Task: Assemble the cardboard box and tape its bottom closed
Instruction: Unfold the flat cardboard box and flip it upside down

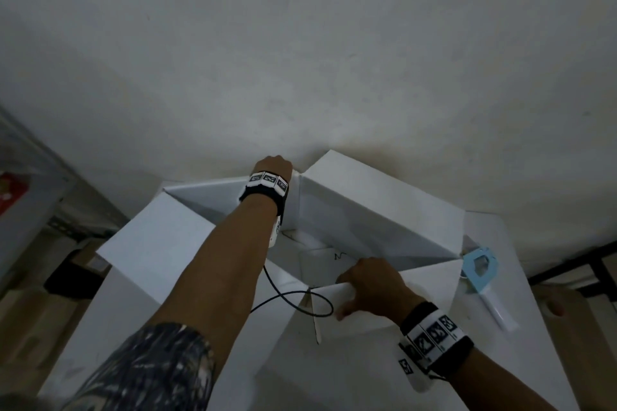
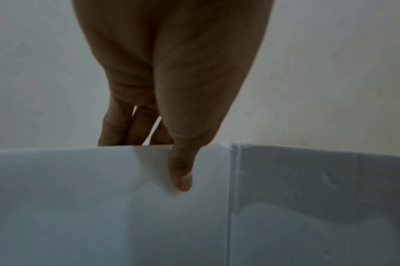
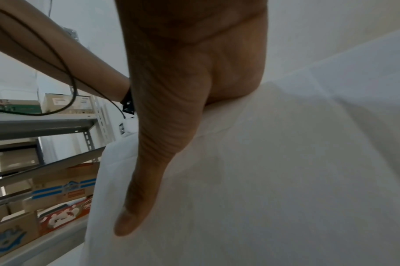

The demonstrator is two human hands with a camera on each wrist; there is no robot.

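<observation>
Head view showed one large white cardboard box standing open on a white table, its four flaps raised. Nearest, the right hand gripped the near flap, fingers hooked over its edge, thumb flat on the outside. Just beside the box lay one light-blue tape dispenser. Farthest, the left hand pinched the far flap, thumb inside.

Both hands curled, gripping.
</observation>
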